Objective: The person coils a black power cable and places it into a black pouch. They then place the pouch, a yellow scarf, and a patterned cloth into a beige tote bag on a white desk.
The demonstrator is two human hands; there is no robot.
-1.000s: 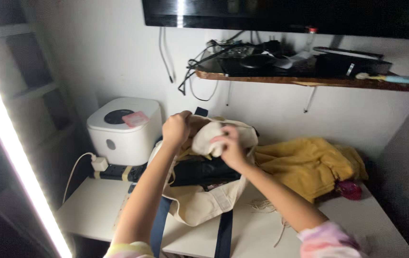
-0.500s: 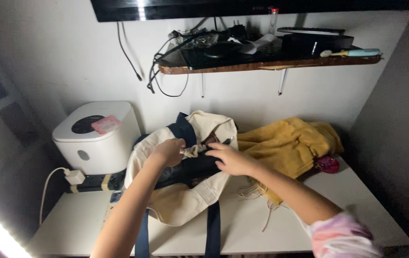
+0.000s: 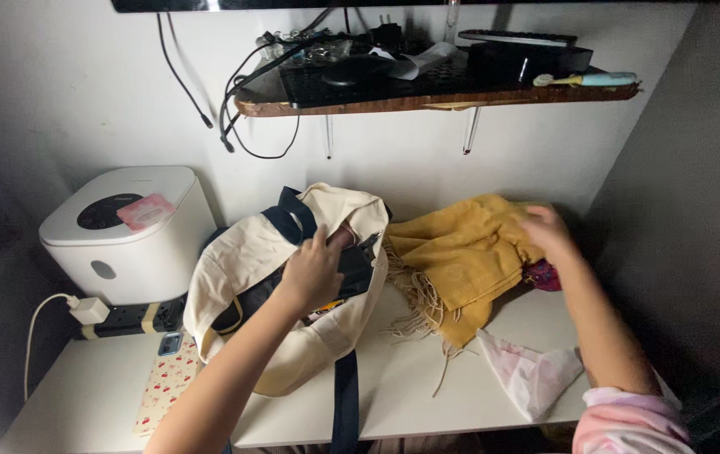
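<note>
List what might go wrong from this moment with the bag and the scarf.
The cream canvas tote bag with navy straps is held open only by the left hand; it may well sag shut. The yellow fringed scarf under the right hand trails tassels that could snag. The pale pink cloth lies at the white table edge and might slide off.

**A dim corner with a white table and one crowded shelf**

From my seat I look down on a white table point(image 3: 427, 395) pushed into a corner of pale walls point(image 3: 65, 92), the right-hand wall in deep shadow. A dark wooden shelf point(image 3: 427, 99) hangs above, loaded with black cables point(image 3: 246, 92) and small devices. At the left stands a white rounded appliance point(image 3: 124, 240), a power strip point(image 3: 133, 317) beside it. Light is low, brightest at the lower left edge.
</note>
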